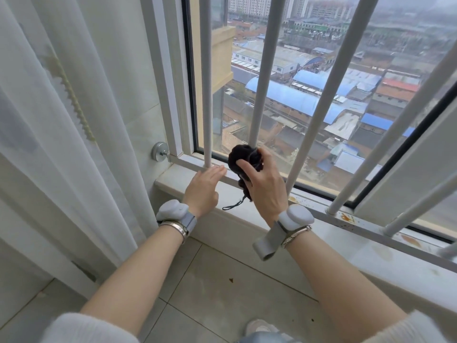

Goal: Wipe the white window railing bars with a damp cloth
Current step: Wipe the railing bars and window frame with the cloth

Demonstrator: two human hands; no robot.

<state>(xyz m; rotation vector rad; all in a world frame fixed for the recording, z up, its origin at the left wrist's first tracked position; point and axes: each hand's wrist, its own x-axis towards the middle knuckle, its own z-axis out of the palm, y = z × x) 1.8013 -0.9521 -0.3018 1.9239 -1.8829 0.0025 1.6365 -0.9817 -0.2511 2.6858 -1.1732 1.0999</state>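
Observation:
Several white railing bars stand upright in front of the window glass. My right hand grips a bunched dark cloth wrapped round the foot of the second bar. A loose thread of the cloth hangs down over the sill. My left hand lies flat with straight fingers on the bottom rail, its fingertips beside the foot of the first bar.
A sheer white curtain hangs close on the left. The white sill runs to the right and carries rusty stains. Further bars lean off to the right. A round metal fitting sits on the wall. Tiled floor lies below.

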